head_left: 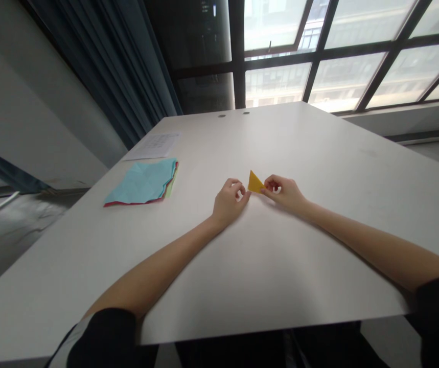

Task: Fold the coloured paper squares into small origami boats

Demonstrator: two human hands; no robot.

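A small yellow piece of folded paper [255, 183], triangular in outline, is held a little above or on the white table; I cannot tell which. My right hand [283, 190] pinches its right corner between thumb and fingers. On the other side, my left hand [231, 198] has its fingers curled and the thumb apart from them. The left thumb tip is right at the paper's lower left corner, and whether it touches is too small to make out.
On the left of the white table [211, 286] lies a stack of creased coloured paper [140, 181], light blue on top with red and green edges below. Behind it is a printed sheet [154, 146]. Two round table inserts [222, 116] sit near the far edge, before the windows.
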